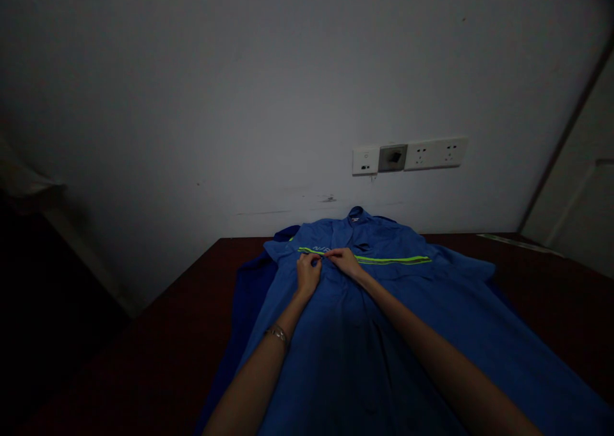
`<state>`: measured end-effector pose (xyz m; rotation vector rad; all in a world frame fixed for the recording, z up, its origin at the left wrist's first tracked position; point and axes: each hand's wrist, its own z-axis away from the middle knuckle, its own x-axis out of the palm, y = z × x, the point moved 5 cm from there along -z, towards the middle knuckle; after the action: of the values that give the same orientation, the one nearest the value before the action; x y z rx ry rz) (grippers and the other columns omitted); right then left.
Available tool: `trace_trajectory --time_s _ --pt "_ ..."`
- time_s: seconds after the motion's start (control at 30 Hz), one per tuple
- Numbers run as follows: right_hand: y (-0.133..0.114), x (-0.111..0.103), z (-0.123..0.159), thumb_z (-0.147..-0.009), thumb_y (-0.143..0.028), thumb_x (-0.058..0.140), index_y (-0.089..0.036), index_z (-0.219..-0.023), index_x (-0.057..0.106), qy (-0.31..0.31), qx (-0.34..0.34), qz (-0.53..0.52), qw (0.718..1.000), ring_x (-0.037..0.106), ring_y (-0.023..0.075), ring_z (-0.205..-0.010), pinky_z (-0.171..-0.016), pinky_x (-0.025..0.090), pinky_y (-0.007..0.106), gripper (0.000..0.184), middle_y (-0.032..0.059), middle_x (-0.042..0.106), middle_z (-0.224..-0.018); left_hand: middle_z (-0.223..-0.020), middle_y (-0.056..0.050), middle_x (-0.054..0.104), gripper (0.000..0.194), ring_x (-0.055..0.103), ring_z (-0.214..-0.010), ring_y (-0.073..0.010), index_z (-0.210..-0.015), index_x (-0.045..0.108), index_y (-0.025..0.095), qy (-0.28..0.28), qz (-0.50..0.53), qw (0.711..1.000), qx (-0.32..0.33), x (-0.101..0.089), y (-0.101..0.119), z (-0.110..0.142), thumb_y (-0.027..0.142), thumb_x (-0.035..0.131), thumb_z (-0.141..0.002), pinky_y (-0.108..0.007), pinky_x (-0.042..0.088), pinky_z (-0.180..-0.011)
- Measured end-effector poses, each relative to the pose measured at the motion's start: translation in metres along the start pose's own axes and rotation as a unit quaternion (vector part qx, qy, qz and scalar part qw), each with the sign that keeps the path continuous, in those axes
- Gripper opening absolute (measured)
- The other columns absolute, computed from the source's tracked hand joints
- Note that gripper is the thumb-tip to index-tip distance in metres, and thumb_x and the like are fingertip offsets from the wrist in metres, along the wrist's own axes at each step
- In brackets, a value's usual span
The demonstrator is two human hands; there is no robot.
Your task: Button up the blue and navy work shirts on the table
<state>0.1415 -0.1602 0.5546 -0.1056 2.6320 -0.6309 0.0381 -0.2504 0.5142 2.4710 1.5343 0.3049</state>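
Note:
A blue work jacket (403, 302) lies spread out, its collar toward the wall and a yellow-green strip (393, 259) running across the chest. My left hand (308, 273) pinches the cloth at the strip, on the left side of the chest. Close beside it, my right hand (343, 261) also has its fingertips pinched on the jacket, just below some white lettering (321, 249). The exact bit of cloth or fastener between the fingertips is too small to make out. Under the jacket's left side shows a darker blue garment (249, 302).
The garments rest on a dark red-brown table (187, 295) pushed up to a pale wall (215, 103). Sockets and switches (434, 154) are set in the wall above. A flat strip (520, 243) lies at the back right, near a white door (585, 186).

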Motion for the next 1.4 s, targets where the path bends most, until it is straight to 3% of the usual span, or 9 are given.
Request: trace_trajectory --time_s 0.27,0.5,0.7,0.93,1.4 --pt "-0.003 0.007 0.005 -0.065 -0.013 0.051 -0.016 -0.078 0.07 0.024 -0.061 0.051 0.997 0.061 0.0167 -0.069 -0.068 0.047 0.029 0.024 0.0043 0.068 -0.074 -0.073 -0.002 0.058 0.01 0.054 -0.075 -0.0145 -0.07 0.058 0.016 0.005 0.015 1.0 -0.013 0.002 -0.002 -0.001 0.008 0.053 -0.07 -0.028 0.043 -0.073" --pt "-0.015 0.004 0.012 -0.07 -0.011 0.055 -0.017 -0.079 0.069 0.024 -0.131 0.116 0.984 0.058 0.0173 -0.08 -0.081 0.043 0.031 0.018 0.006 0.065 -0.083 -0.07 0.0 0.056 0.008 0.056 -0.072 -0.0133 -0.068 0.05 0.017 0.005 0.053 0.998 -0.015 0.002 -0.004 0.0 0.01 0.05 -0.071 -0.025 0.043 -0.07" --pt "-0.032 0.006 0.024 -0.08 -0.015 0.049 -0.017 -0.092 0.065 -0.015 -0.24 0.293 0.925 0.051 0.0178 -0.092 -0.085 0.039 0.03 0.02 0.0066 0.06 -0.09 -0.066 0.001 0.054 0.009 0.055 -0.068 -0.0126 -0.067 0.045 0.018 0.012 0.052 0.999 -0.011 0.001 0.001 0.001 0.01 0.049 -0.068 -0.024 0.043 -0.068" --pt "-0.039 0.007 0.028 -0.083 -0.016 0.046 -0.016 -0.091 0.063 -0.018 -0.267 0.372 0.889 0.048 0.0194 -0.092 -0.08 0.041 0.028 0.019 0.0084 0.057 -0.091 -0.064 0.003 0.052 0.013 0.055 -0.065 -0.0128 -0.072 0.041 0.019 0.017 0.065 0.998 -0.023 0.001 0.0 0.002 0.024 0.053 -0.071 -0.023 0.041 -0.063" --pt "-0.042 0.006 0.031 -0.083 -0.016 0.049 -0.015 -0.089 0.063 -0.008 -0.278 0.369 0.887 0.048 0.018 -0.091 -0.079 0.042 0.027 0.016 0.0067 0.057 -0.091 -0.062 0.004 0.045 0.011 0.048 -0.061 -0.0116 -0.069 0.038 0.019 0.004 0.077 0.997 0.007 0.001 0.0 0.002 0.014 0.048 -0.07 -0.022 0.035 -0.06"
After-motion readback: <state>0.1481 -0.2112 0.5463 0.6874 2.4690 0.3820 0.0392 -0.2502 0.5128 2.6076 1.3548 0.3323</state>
